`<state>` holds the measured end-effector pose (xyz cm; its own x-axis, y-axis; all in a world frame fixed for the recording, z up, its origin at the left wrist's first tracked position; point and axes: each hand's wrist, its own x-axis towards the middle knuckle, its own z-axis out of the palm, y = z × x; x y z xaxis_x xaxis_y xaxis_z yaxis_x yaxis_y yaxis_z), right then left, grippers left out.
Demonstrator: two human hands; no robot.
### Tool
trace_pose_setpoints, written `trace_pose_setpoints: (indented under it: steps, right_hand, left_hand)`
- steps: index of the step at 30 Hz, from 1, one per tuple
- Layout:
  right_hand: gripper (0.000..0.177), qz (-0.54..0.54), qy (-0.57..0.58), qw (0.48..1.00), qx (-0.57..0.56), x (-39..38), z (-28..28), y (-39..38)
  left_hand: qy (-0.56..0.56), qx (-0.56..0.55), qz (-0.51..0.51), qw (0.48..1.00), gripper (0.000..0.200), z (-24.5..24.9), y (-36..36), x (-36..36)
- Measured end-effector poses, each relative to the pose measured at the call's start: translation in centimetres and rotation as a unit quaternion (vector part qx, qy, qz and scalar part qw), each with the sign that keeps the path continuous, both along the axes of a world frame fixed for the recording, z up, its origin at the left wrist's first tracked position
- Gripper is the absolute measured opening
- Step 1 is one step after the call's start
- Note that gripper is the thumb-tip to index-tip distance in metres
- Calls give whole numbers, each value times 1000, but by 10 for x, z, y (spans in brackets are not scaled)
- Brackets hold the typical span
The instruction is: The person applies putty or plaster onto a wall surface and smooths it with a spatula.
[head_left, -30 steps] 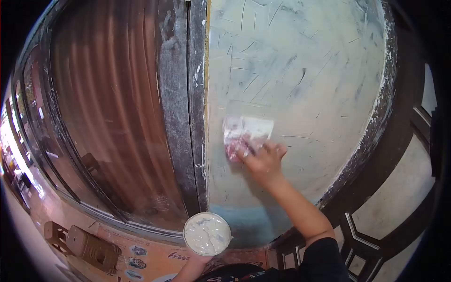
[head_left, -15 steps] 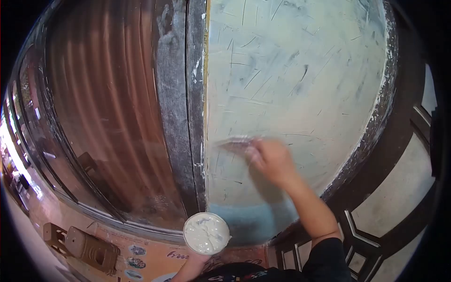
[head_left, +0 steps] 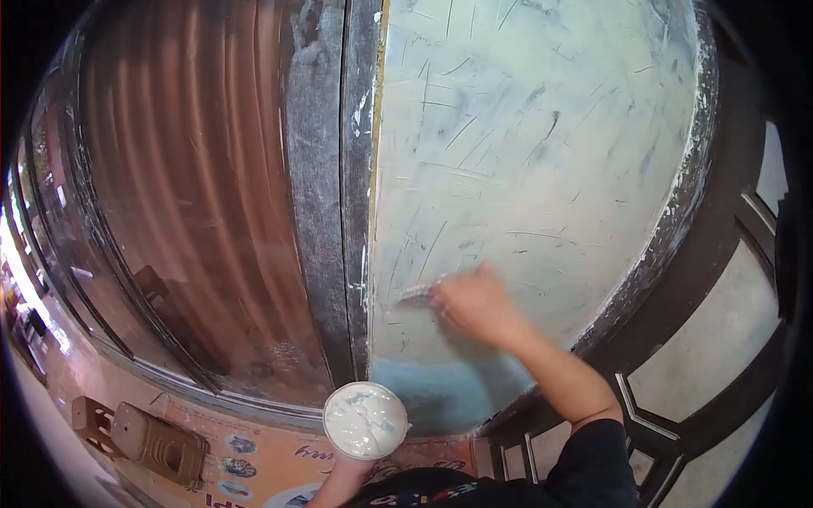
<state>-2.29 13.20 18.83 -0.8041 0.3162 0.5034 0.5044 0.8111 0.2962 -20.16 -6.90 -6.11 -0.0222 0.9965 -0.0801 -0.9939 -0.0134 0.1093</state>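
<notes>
My left hand (head_left: 349, 472), mostly hidden under it, holds up a round tub of white putty (head_left: 366, 421); the paste inside is thick and uneven. My right hand (head_left: 476, 305) is closed around a putty knife (head_left: 415, 295), whose blade is blurred and points left at the wall panel. The pale greenish-white wall panel (head_left: 525, 161) has dark scratch lines and streaks of filler. Below the smeared coating, a bluish band (head_left: 432, 389) shows along the panel's foot.
A dark, paint-spotted frame (head_left: 315, 169) borders the panel on the left, beside glass with brown curtains (head_left: 186, 186). To the right is a dark panelled door (head_left: 711, 330). Brown plastic stools (head_left: 157, 440) stand at lower left, near a printed orange sheet (head_left: 271, 474).
My right hand has moved down the panel with the putty knife, its wrist turned. The tub in my left hand has shifted slightly left as the view moved.
</notes>
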Motion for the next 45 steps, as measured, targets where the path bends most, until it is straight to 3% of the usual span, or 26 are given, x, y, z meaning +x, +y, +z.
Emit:
trace_pose_setpoints:
  steps: [1,3,6,8,9,11,12,13,15,17,19,21,22,24,27,29,30,31,33,34,35,37,41,42,44,45]
  right_hand:
    - [20,-30,61,998,-1,10,33,1]
    - [20,-38,195,974,105,40,92,3]
    - [18,-105,307,936,135,79,133,-12]
    - [20,-87,411,907,-5,88,131,-23]
    - [20,-81,372,925,5,88,109,-20]
    - [20,-49,238,970,5,79,50,-17]
    - [20,-24,140,990,-6,70,24,-20]
    - [20,-74,72,993,-57,65,-3,-20]
    - [23,-109,72,988,-82,79,-42,-5]
    - [25,-149,244,957,-51,111,-51,11]
    - [31,-230,387,886,-115,139,-9,6]
    - [35,-215,531,819,-36,185,10,29]
    - [35,-218,531,818,-36,196,15,31]
    - [38,-118,608,784,-50,211,24,29]
    - [36,-119,584,796,-107,157,1,8]
    - [37,-118,298,930,-181,114,-12,-7]
    - [38,-113,142,960,-213,109,-16,-11]
    - [38,-114,145,959,-215,114,-13,-7]
    - [39,-161,273,942,-114,128,11,17]
    - [38,-177,373,909,-53,147,24,33]
    - [40,-171,460,864,-114,166,65,25]
    - [34,-163,526,831,71,227,92,52]
    - [32,-120,523,843,-28,245,105,40]
    - [31,-106,501,856,-65,224,92,33]
    - [28,-91,371,922,-66,178,59,27]
    - [27,-68,239,968,-44,159,55,22]
  left_hand:
    - [62,-15,8,998,65,4,-3,1]
    - [53,-7,16,998,66,6,-9,2]
    - [55,3,29,998,69,13,-14,5]
    - [30,15,29,999,70,13,-13,6]
    - [29,16,28,999,70,10,-12,6]
    - [-119,7,-13,993,69,5,-10,5]
    - [-54,7,-10,998,68,13,-8,7]
    - [-52,8,-17,998,68,13,-7,8]
    - [-91,19,-40,995,67,13,-4,11]
    - [-89,34,-40,995,66,18,-2,13]
    - [-89,40,-37,995,65,21,-5,17]
    - [-72,47,-42,995,67,26,-4,24]
    - [-13,39,-26,999,66,30,-3,28]
    - [-24,36,-32,999,66,27,-2,35]
    - [25,21,-20,999,65,5,4,44]
    - [71,-8,-33,997,66,10,6,53]
    - [73,-11,-36,997,66,7,6,57]
    - [85,-8,-34,996,67,3,10,59]
    - [100,-3,-32,994,68,5,13,63]
    - [97,-7,-29,995,68,14,11,67]
    - [94,-11,-25,995,69,23,8,70]
    - [59,7,-31,998,69,28,5,70]
    - [16,22,-21,999,67,19,3,78]
    - [69,15,3,997,66,27,0,83]
    - [126,11,28,992,66,37,1,87]
    - [31,50,0,998,65,40,1,88]
